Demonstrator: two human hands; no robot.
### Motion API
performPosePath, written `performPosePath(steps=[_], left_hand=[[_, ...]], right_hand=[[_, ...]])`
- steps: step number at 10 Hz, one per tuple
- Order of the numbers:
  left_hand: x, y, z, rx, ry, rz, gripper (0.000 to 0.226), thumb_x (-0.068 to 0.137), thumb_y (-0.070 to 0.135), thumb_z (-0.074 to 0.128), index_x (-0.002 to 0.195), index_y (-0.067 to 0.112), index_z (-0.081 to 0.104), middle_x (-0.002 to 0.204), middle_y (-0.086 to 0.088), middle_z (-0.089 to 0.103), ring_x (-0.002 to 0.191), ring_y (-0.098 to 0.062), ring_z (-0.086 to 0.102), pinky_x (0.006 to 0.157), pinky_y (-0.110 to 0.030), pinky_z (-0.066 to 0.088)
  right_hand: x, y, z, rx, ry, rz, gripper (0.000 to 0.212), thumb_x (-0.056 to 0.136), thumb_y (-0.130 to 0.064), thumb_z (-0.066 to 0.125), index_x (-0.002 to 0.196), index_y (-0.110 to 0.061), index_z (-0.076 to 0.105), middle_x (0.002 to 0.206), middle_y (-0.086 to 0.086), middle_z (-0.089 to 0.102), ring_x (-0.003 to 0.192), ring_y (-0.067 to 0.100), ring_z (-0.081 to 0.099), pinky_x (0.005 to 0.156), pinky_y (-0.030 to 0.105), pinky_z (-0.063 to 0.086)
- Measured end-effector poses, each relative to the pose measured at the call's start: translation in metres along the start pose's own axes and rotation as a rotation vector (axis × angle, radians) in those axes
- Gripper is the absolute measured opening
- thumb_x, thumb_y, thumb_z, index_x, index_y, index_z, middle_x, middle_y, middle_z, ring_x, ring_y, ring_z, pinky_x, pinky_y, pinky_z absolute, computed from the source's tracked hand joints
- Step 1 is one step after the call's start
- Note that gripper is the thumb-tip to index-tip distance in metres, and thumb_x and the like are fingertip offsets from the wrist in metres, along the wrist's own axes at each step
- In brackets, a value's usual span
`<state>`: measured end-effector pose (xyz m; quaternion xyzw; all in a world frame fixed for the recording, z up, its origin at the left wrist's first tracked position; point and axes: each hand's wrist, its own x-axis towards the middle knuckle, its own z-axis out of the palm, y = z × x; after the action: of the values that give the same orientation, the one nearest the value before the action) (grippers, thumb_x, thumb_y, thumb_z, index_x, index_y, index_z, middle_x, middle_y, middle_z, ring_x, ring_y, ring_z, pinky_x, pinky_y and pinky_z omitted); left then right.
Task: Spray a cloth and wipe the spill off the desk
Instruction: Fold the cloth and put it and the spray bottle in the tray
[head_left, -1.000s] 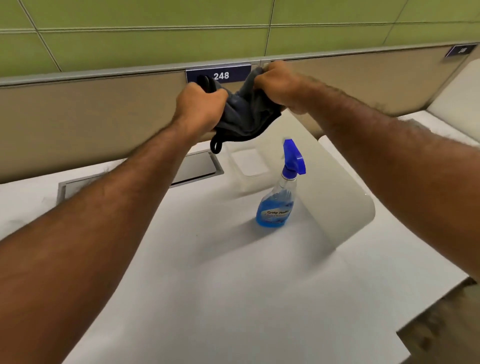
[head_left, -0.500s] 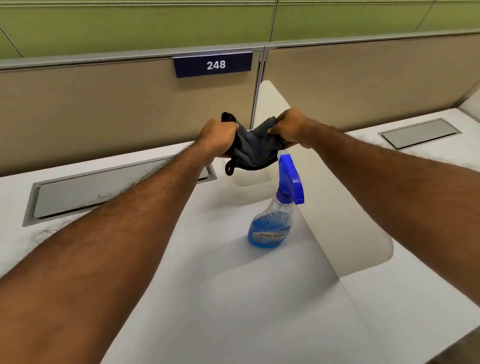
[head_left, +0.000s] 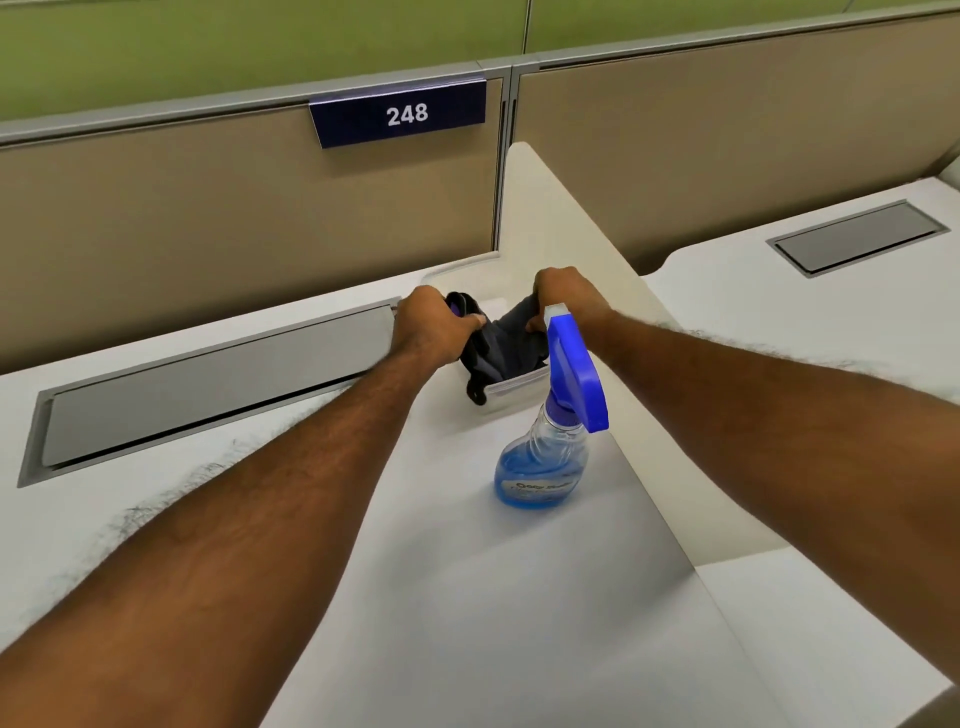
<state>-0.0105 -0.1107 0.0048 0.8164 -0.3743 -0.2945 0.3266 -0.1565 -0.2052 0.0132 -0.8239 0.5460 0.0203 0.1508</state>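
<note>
Both hands have come down from the partition: the left hand (head_left: 431, 325) and right hand (head_left: 563, 296) now pinch the dark cloth (head_left: 501, 348) low over the tabletop (head_left: 467, 597), behind the spray bottle (head_left: 550, 447), so spraying probably comes next.

Dark grey cloth (head_left: 506, 345), blue-topped spray bottle (head_left: 550, 452), white desk (head_left: 467, 597), navy sign (head_left: 399, 114)

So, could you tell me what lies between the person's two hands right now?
In the head view, the dark cloth stretches between the left hand and the right hand, both gripping it, above a clear container.
</note>
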Motion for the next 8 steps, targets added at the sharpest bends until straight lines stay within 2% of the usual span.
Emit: performPosePath(steps=[1, 2, 3, 4, 5, 6, 7, 8], left_hand=[[-0.004, -0.004, 0.007, 0.062, -0.012, 0.042, 0.051, 0.071, 0.041, 0.083, 0.101, 0.005, 0.065, 0.099, -0.015, 0.069, 0.089, -0.032, 0.068, 0.075, -0.043, 0.060], [-0.008, -0.007, 0.012, 0.124, 0.004, 0.085, 0.047, 0.075, 0.043, 0.079, 0.100, 0.005, 0.067, 0.097, -0.014, 0.070, 0.086, -0.030, 0.066, 0.072, -0.036, 0.056], [-0.009, -0.007, 0.016, 0.160, 0.026, 0.117, 0.049, 0.078, 0.043, 0.077, 0.105, 0.003, 0.067, 0.102, -0.015, 0.068, 0.089, -0.028, 0.064, 0.071, -0.034, 0.050], [-0.011, -0.011, 0.017, 0.225, 0.064, 0.131, 0.054, 0.079, 0.044, 0.076, 0.115, 0.005, 0.066, 0.119, -0.016, 0.059, 0.104, -0.030, 0.060, 0.083, -0.036, 0.050], [-0.013, -0.020, 0.017, 0.200, 0.088, 0.063, 0.061, 0.079, 0.046, 0.076, 0.126, 0.011, 0.061, 0.136, -0.016, 0.047, 0.114, -0.033, 0.057, 0.092, -0.039, 0.050], [-0.010, -0.027, 0.019, 0.084, 0.039, 0.030, 0.062, 0.080, 0.045, 0.075, 0.131, 0.015, 0.058, 0.131, -0.012, 0.057, 0.113, -0.032, 0.059, 0.093, -0.042, 0.053], [-0.009, -0.025, 0.020, -0.009, 0.011, 0.052, 0.056, 0.082, 0.036, 0.075, 0.129, 0.011, 0.061, 0.122, -0.013, 0.067, 0.110, -0.033, 0.064, 0.090, -0.047, 0.056], [-0.008, -0.024, 0.021, 0.011, 0.026, 0.074, 0.052, 0.085, 0.033, 0.072, 0.130, 0.010, 0.059, 0.125, -0.013, 0.066, 0.113, -0.031, 0.062, 0.097, -0.042, 0.053]], right_hand=[[-0.001, 0.004, 0.009, -0.079, -0.011, -0.076, 0.027, 0.083, -0.016, 0.073, 0.105, -0.005, 0.061, 0.096, 0.014, 0.061, 0.085, 0.027, 0.060, 0.079, 0.033, 0.049], [0.002, 0.008, 0.022, -0.080, -0.066, -0.095, 0.027, 0.083, -0.018, 0.073, 0.104, -0.006, 0.061, 0.090, 0.009, 0.054, 0.078, 0.022, 0.053, 0.077, 0.031, 0.047], [0.011, 0.012, 0.035, -0.060, -0.123, -0.134, 0.022, 0.085, -0.022, 0.070, 0.098, -0.007, 0.060, 0.082, 0.005, 0.053, 0.074, 0.018, 0.052, 0.073, 0.028, 0.044], [0.023, 0.014, 0.052, -0.040, -0.176, -0.135, 0.018, 0.086, -0.027, 0.068, 0.089, -0.012, 0.058, 0.076, 0.002, 0.056, 0.063, 0.014, 0.049, 0.065, 0.025, 0.039], [0.047, 0.027, 0.079, 0.059, -0.188, -0.094, 0.014, 0.092, -0.016, 0.059, 0.101, -0.005, 0.062, 0.098, 0.013, 0.065, 0.059, 0.010, 0.040, 0.047, 0.013, 0.034], [0.043, 0.028, 0.078, 0.106, -0.200, -0.115, 0.022, 0.092, -0.014, 0.058, 0.112, -0.004, 0.060, 0.088, -0.003, 0.054, 0.061, 0.003, 0.038, 0.043, 0.008, 0.034], [0.037, 0.026, 0.080, 0.065, -0.181, -0.160, 0.027, 0.086, -0.034, 0.065, 0.101, -0.013, 0.059, 0.073, -0.013, 0.047, 0.062, 0.002, 0.044, 0.052, 0.013, 0.027], [0.048, 0.035, 0.093, 0.033, -0.134, -0.170, 0.025, 0.095, -0.016, 0.053, 0.114, -0.003, 0.061, 0.096, 0.007, 0.063, 0.070, 0.009, 0.057, 0.044, 0.009, 0.037]])
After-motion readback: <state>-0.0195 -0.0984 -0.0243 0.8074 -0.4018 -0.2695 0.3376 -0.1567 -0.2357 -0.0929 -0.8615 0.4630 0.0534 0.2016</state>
